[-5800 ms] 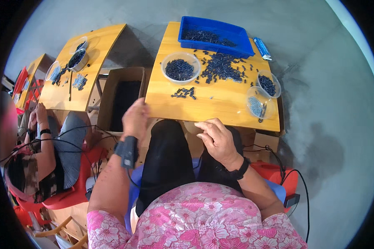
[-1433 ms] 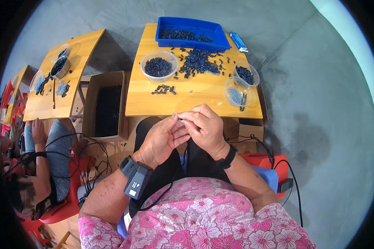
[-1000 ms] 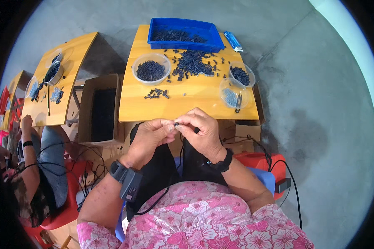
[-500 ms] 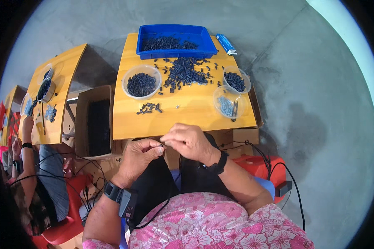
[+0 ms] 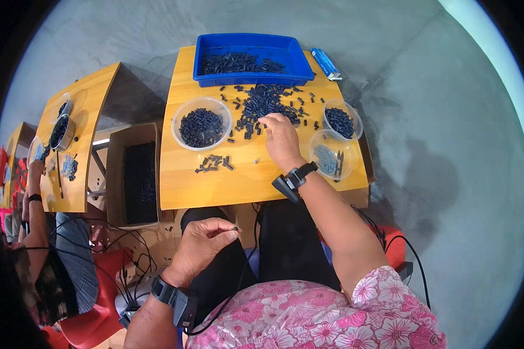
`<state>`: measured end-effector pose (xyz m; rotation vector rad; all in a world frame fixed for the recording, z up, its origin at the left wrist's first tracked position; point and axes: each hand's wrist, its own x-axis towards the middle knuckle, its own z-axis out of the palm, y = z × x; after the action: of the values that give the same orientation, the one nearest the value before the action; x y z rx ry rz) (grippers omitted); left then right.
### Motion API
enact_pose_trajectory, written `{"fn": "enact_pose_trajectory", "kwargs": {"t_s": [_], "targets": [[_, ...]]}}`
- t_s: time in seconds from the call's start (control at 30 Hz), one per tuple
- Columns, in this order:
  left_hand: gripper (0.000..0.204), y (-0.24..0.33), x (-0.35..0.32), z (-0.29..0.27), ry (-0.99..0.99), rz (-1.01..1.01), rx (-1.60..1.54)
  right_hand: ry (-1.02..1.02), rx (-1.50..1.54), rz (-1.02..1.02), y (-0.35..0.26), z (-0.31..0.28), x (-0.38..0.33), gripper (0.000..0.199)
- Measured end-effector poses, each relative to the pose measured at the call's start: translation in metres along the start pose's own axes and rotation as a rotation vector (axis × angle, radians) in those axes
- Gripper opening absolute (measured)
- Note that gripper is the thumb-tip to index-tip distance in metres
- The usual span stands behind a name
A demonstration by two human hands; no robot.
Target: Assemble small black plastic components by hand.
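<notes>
The right hand (image 5: 282, 138) reaches with spread fingers into the loose heap of small dark plastic parts (image 5: 266, 104) at twelve o'clock on the yellow wooden worktop (image 5: 215, 183). The left hand (image 5: 202, 244), over the lap at six o'clock, pinches one tiny dark piece (image 5: 237, 231). The round clear tub (image 5: 202, 123) looks half filled; most of the heap remains.

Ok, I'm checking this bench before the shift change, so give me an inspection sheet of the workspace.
Surface: wooden table, bare along its near edge.
Job's things: loose pile of small dark parts; blue tray holding more; clear bowls of parts.
Clutter: small heap of parts; blue flat pack at the far corner.
Hands: right hand on the pile; left hand over the lap, pinching a small dark piece.
Cables: black wires by the open cardboard box.
Surroundings: grey floor; another person's arm at the next table.
</notes>
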<state>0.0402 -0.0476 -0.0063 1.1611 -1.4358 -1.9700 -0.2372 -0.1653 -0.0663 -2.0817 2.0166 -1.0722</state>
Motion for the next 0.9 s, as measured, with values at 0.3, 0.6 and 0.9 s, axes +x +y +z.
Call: {"fn": "enact_pose_trajectory", "kwargs": {"t_s": [0.3,0.6,0.9], "targets": [[0.009,0.004,-0.002,-0.001,-0.004,0.032,-0.059,-0.133,-0.11,-0.023,0.013,0.014,0.01,0.028],[0.008,0.002,-0.001,0.0,-0.002,0.023,-0.043,-0.11,-0.08,-0.048,0.017,0.015,0.006,0.025],[0.009,-0.002,-0.001,0.0,-0.016,0.022,-0.076,-0.078,0.123,0.158,0.011,0.006,-0.011,0.03]]}}
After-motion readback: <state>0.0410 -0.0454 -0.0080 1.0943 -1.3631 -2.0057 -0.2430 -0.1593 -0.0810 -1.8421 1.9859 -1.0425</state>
